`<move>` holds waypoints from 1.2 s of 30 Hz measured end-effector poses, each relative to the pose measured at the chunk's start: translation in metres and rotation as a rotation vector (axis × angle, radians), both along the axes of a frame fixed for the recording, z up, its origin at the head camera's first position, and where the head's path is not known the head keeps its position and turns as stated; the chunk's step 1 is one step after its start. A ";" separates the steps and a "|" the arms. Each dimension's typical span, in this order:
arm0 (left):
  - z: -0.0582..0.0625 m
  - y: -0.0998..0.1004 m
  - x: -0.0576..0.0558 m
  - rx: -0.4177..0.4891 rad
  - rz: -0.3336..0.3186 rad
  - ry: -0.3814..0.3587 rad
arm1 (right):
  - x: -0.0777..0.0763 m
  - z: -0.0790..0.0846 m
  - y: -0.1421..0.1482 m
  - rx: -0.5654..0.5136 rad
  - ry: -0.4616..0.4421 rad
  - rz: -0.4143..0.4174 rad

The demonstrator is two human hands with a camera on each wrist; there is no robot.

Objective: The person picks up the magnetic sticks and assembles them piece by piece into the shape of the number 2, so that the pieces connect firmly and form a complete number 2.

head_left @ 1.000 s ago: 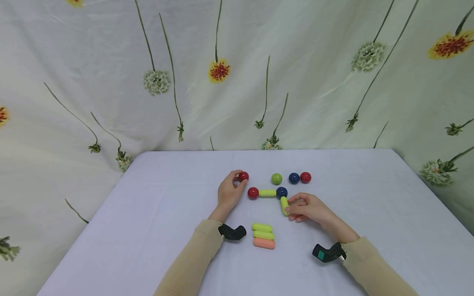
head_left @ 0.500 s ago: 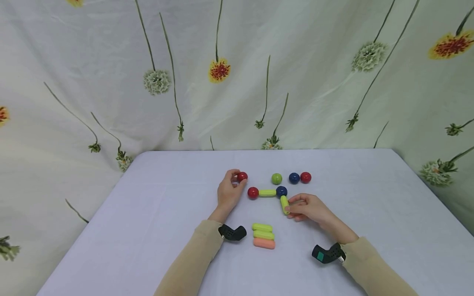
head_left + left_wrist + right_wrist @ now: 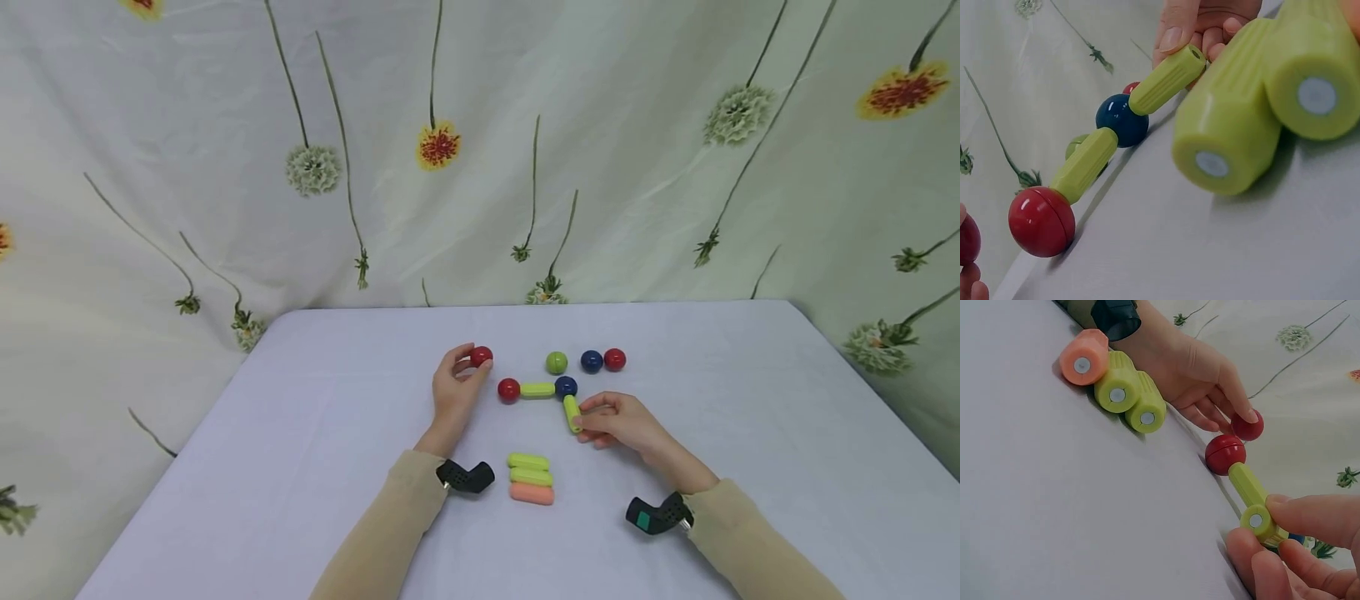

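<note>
My left hand [image 3: 454,393] pinches a red ball [image 3: 482,357] between thumb and fingers, beyond and left of a joined chain. This chain runs from a red ball [image 3: 508,391] through a yellow-green magnetic rod [image 3: 537,390] to a dark blue ball [image 3: 566,387]. From the blue ball a second yellow-green rod [image 3: 572,412] angles toward me. My right hand [image 3: 621,423] pinches this rod near its free end, thumb on one side and fingers on the other. In the right wrist view, the round magnet in the rod's end [image 3: 1255,520] shows, while the blue ball is mostly hidden.
Behind the chain, a green ball [image 3: 557,362], a blue ball [image 3: 592,361] and a red ball [image 3: 615,359] stand in a row. Nearer me, two yellow-green rods [image 3: 529,469] and an orange rod [image 3: 532,493] lie side by side on the white table [image 3: 300,467].
My left hand has shifted slightly left with its red ball, away from the chain. My right hand keeps its pinch on the rod. The head view has turned a little.
</note>
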State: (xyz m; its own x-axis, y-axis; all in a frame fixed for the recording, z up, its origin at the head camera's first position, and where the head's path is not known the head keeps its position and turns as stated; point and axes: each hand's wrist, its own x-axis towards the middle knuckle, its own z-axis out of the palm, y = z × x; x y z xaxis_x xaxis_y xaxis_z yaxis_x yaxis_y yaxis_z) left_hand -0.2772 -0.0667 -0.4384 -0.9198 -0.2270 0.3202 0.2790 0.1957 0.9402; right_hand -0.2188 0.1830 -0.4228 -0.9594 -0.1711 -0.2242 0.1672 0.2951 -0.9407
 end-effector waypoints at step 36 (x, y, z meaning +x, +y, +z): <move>0.002 0.031 0.067 0.105 -0.382 -0.163 | 0.001 0.001 -0.002 0.022 0.020 0.008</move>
State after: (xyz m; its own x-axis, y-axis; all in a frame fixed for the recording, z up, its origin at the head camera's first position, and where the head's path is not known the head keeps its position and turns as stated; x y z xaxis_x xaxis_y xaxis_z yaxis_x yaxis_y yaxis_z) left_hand -0.2101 -0.0356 -0.4368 -0.9807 0.1166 0.1569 0.1589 0.0083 0.9873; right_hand -0.2182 0.1814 -0.4214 -0.9622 -0.1742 -0.2092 0.1463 0.3169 -0.9371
